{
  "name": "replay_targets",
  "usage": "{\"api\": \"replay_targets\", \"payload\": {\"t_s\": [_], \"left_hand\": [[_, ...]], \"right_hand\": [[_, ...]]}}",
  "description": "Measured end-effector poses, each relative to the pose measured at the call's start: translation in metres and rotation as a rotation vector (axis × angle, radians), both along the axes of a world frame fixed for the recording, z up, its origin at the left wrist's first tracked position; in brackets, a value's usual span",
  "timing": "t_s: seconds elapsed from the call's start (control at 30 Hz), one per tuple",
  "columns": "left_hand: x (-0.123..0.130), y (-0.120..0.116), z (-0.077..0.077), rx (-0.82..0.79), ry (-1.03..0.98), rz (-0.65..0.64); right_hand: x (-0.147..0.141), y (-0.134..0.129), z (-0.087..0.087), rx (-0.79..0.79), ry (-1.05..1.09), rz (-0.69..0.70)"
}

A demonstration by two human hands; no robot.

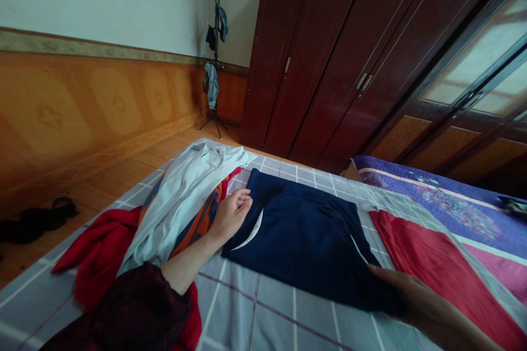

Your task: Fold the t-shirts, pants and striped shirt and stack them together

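Observation:
A dark navy garment [304, 230] with curved white trim lies spread in a flat, roughly rectangular shape on the bed [272, 307]. Whether it is a shirt or shorts cannot be made out. My right hand [401, 285] grips its near right corner, thumb on top and the other fingers hidden beneath the cloth. At its left edge hovers my left hand [234, 211], fingers loosely bent with nothing visible in them. Left of that hand lies a loose heap with a pale grey garment [177, 192], an orange-patterned cloth [197, 219] and a red cloth [109, 241].
A folded red garment [436, 263] lies at the right of the bed. Beyond it is a purple quilted surface [436, 192]. A dark wooden wardrobe [321, 55] and a coat stand [216, 38] stand behind. Dark items [39, 219] lie on the floor at left.

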State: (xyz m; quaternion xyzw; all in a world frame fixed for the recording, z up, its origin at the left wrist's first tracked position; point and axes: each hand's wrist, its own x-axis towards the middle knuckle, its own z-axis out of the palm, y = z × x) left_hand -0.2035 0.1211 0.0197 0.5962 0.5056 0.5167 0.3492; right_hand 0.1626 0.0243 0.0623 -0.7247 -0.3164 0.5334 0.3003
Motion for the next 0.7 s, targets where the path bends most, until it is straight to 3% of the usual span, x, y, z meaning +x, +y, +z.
{"api": "replay_targets", "payload": {"t_s": [0.2, 0.37, 0.53, 0.63, 0.7], "left_hand": [[-0.002, 0.005, -0.004, -0.054, -0.12, 0.012], [-0.003, 0.005, -0.001, -0.232, -0.338, 0.064], [-0.004, 0.004, 0.002, -0.328, -0.405, 0.073], [-0.004, 0.004, 0.002, -0.35, -0.417, 0.064], [-0.004, 0.005, 0.001, -0.361, -0.424, 0.056]], "right_hand": [[-0.002, 0.007, -0.007, -0.017, 0.172, -0.129], [-0.008, 0.024, -0.006, 0.084, 0.074, -0.16], [-0.044, 0.062, 0.027, 0.275, -0.01, 0.016], [-0.094, 0.093, 0.041, 0.396, -0.334, 0.319], [-0.137, 0.108, 0.037, 0.422, -0.406, 0.402]]}}
